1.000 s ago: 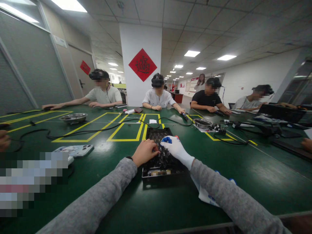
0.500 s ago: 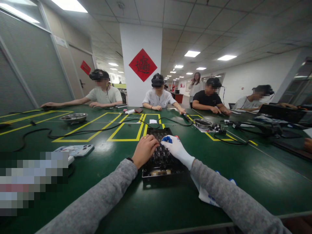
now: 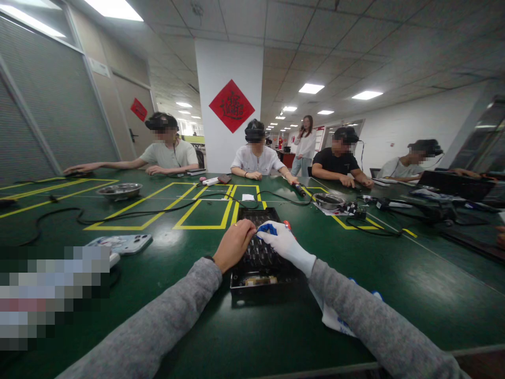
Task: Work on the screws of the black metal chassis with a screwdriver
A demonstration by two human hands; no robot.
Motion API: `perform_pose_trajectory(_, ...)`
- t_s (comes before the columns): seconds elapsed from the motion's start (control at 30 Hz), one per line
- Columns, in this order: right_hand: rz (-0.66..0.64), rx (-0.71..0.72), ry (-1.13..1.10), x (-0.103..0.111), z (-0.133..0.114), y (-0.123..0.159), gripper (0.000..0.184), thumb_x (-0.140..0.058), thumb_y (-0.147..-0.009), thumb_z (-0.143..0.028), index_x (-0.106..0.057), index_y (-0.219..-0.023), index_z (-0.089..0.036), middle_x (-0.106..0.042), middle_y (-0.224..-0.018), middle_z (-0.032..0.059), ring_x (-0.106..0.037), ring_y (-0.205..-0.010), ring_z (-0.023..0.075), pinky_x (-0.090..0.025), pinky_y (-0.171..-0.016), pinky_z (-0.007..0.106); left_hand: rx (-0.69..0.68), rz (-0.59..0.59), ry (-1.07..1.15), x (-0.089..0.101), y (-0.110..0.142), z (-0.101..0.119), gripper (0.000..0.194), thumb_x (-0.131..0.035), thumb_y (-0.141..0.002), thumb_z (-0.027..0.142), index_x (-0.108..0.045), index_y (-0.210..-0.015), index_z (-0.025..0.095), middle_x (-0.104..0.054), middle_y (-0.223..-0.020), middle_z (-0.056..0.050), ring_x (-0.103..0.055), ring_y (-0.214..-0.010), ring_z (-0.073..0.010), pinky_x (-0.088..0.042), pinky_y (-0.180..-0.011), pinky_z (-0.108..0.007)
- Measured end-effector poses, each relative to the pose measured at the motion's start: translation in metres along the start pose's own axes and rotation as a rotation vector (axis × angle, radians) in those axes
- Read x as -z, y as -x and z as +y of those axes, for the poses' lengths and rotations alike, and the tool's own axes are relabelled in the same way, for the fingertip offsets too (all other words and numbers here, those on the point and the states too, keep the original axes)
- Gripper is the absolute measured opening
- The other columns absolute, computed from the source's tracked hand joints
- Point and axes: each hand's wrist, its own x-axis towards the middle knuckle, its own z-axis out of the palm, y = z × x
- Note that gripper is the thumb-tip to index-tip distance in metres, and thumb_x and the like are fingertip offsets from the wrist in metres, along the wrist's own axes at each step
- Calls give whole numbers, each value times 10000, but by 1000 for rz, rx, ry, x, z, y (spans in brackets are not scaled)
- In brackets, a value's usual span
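Observation:
A black keyboard-like board (image 3: 262, 255) lies lengthwise on the green table (image 3: 189, 310) in front of me. My bare left hand (image 3: 233, 243) rests on its left side, fingers curled and pinched near the middle. My right hand (image 3: 282, 242), in a white glove with blue fingertips, is closed on the board's right side, its fingertips meeting those of the left hand. A small red thing (image 3: 288, 224) peeks out behind the glove; I cannot make out what it is. What the fingers pinch is too small to name.
A white and blue glove (image 3: 331, 316) lies under my right forearm. A phone (image 3: 120, 243) lies at left. Black cables (image 3: 118, 215), two metal bowls (image 3: 119, 190) (image 3: 328, 199) and yellow tape lines (image 3: 205, 213) cross the table. Several people sit along the far side; one stands behind.
My left hand slid a little up the board and its fingers closed in toward the gloved fingertips. The standing person in the background walked left.

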Motion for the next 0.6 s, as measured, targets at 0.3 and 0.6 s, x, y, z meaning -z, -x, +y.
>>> perform_pose_trajectory(0.3,25,56,93,3,-14,7,177,-487,-751,-326,-541,-739,-158,-518,-654,-29,-446,-609,94,-370,-602,218,-31,-47,17,1,-1,3,223,-311,-886,301,-492,-815,190,-528,-797,-31,-484,-766,-164,-377,-691,-291)
perform_pose_trajectory(0.6,66,199,470,4,-22,10,154,-457,-801,-298,-540,-758,-175,-567,-744,7,-505,-699,119,-367,-687,231,79,-81,70,-2,-1,-1,313,-275,-888,361,-421,-677,181,-503,-692,-7,-466,-665,-138,-353,-636,-259)
